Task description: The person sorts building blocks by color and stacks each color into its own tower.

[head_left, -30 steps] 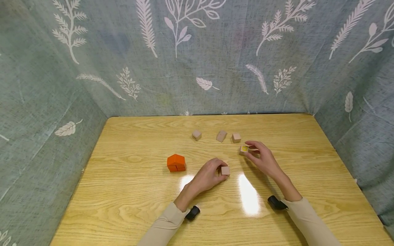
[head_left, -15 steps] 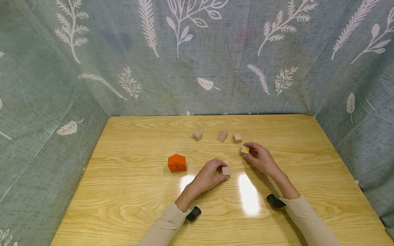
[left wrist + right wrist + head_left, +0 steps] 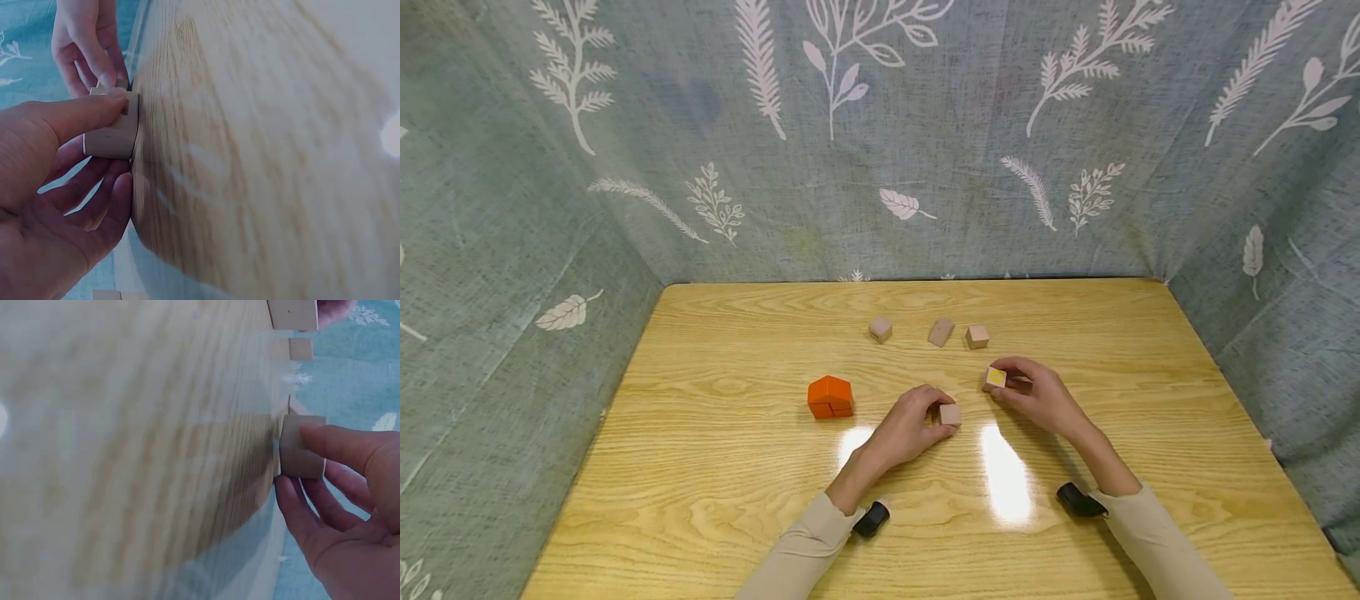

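Observation:
My left hand [image 3: 906, 427] pinches a plain wooden cube [image 3: 950, 415] between thumb and fingers, low at the tabletop. In the left wrist view that cube [image 3: 111, 139] shows a dark notch near the thumb tip. To the right and slightly farther back, my right hand [image 3: 1036, 392] grips another wooden cube [image 3: 995, 379] with a yellow mark on its upper face. The right wrist view shows thumb and fingers on opposite sides of this cube [image 3: 303, 456], close over the table. A gap separates the two held cubes.
Behind the hands lie a wooden cube [image 3: 977, 337], a flat wooden piece [image 3: 941, 332] and a further cube with a slot [image 3: 880, 329]. An orange house-shaped block set [image 3: 831, 397] stands left of my left hand. A patterned curtain [image 3: 850, 208] borders the wooden table [image 3: 715, 483].
My right hand has come slightly nearer to me with the yellow-marked cube, away from the cube behind it. The left hand has kept its hold and place.

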Demonstrator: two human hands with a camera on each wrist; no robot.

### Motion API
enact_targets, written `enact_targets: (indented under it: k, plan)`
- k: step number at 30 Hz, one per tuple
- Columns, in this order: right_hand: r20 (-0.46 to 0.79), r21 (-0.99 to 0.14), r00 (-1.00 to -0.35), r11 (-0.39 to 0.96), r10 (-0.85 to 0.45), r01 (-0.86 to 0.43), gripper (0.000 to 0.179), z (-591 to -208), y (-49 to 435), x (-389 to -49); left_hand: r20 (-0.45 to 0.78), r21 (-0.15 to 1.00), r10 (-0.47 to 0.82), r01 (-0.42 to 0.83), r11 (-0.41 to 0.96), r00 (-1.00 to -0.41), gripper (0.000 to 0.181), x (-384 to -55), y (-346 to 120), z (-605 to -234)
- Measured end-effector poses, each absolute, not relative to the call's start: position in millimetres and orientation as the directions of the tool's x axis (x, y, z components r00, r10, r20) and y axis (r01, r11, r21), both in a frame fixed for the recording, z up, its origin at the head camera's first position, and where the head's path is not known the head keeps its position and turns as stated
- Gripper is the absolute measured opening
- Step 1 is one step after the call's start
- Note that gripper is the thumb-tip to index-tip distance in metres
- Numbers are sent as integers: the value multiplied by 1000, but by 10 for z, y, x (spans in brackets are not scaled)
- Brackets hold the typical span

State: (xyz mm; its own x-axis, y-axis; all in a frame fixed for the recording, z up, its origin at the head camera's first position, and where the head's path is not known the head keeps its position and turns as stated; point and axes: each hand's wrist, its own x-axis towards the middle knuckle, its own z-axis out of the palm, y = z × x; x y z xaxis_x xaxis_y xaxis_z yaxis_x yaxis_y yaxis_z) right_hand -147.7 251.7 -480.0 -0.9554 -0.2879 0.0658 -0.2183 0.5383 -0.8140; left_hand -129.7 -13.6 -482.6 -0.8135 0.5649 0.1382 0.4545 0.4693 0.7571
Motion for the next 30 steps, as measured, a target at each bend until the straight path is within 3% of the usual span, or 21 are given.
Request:
enact_targets:
  k: [11, 30]
  plan:
    - [63, -870, -930, 437, -361, -229, 37, -4820, 2500, -1331, 147, 765, 563, 454, 457, -813, 30, -1301, -138, -4838]
    - [88, -877, -866, 374, -493, -302, 37, -4824, 2304, -1246, 137, 770, 569, 449, 454, -811, 31, -1314, -138, -4856]
